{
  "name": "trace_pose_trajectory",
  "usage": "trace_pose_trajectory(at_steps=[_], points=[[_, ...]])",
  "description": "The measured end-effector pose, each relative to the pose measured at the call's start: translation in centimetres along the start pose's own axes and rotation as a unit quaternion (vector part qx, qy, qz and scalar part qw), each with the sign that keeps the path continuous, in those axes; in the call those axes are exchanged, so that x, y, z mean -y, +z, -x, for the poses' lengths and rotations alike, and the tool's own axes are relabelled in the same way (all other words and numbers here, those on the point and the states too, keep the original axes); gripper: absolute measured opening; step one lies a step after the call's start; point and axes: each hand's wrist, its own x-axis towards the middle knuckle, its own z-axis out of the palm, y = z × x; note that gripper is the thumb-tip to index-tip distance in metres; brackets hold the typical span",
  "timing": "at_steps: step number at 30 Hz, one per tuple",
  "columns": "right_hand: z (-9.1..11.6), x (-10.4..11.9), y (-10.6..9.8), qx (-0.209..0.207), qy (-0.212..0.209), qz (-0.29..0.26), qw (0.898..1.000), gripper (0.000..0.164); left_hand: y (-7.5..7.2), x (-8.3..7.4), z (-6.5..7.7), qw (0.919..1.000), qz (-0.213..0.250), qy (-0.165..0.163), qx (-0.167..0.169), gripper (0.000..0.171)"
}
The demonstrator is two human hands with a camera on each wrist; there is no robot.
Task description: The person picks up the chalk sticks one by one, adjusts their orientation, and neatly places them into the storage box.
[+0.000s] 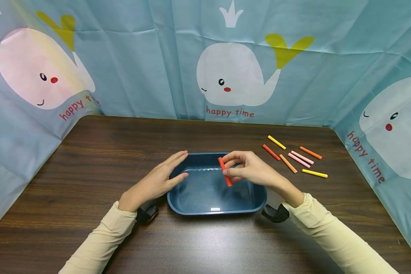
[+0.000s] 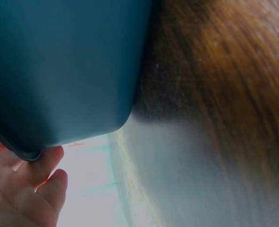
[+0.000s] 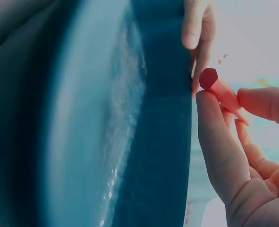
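Note:
Over the blue plastic bin (image 1: pixel 205 194), my right hand (image 1: pixel 248 167) pinches a red hexagonal stick (image 1: pixel 225 172) between thumb and fingers. The stick is tilted, its upper end leaning left; in the right wrist view its six-sided end (image 3: pixel 208 79) faces the camera. My left hand (image 1: pixel 159 180) is at the bin's left side, fingers extended and spread from the thumb. In the left wrist view, the left fingers (image 2: pixel 52 163) are right at the bin's rim (image 2: pixel 30 155). The inside of the bin shows only its bare floor.
Right of the bin, several similar sticks lie scattered on the dark wooden table (image 1: pixel 99 152): a red one (image 1: pixel 271 152), pink ones (image 1: pixel 299 160), orange ones (image 1: pixel 288 163) and yellow ones (image 1: pixel 276 142). A blue whale-print curtain (image 1: pixel 133 76) hangs behind the table and along both sides.

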Motion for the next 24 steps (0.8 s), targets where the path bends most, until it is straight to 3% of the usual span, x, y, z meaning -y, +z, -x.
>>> trace_pose_trajectory(at_steps=[11,24], points=[[-1.0,0.6,1.8,0.023,0.010,-0.013,1.000,0.045,-0.1,0.0,0.0,1.0000,0.001,-0.005,-0.003,0.069],[-2.2,2.4,2.4,0.023,0.009,-0.014,1.000,0.040,0.1,0.1,0.0,1.0000,-0.001,-0.002,-0.007,0.068]])
